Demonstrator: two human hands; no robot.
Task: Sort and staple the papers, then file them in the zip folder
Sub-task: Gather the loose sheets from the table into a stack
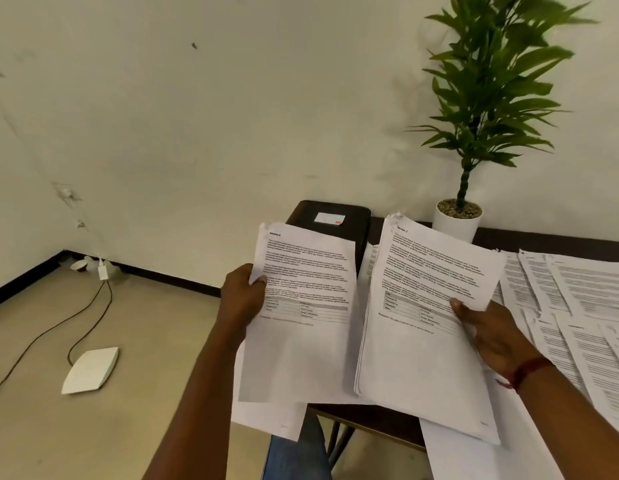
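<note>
My left hand (240, 304) grips a thin bunch of printed white sheets (303, 327) by the left edge, thumb on top; its heading reads like "Section 8". My right hand (488, 332) holds a thicker stack of printed papers (422, 327) by its right edge, thumb on the page, headed "Section 2". Both bundles are lifted side by side above the dark table's (377, 420) left end. More printed pages (578, 306) lie spread in overlapping rows on the table to the right. No stapler or zip folder can be made out.
A dark boxy object with a white label (330, 216) stands behind the held sheets. A potted green plant (457, 220) sits at the table's back edge by the wall. On the floor to the left lie a white flat device (91, 370) and cables (89, 306).
</note>
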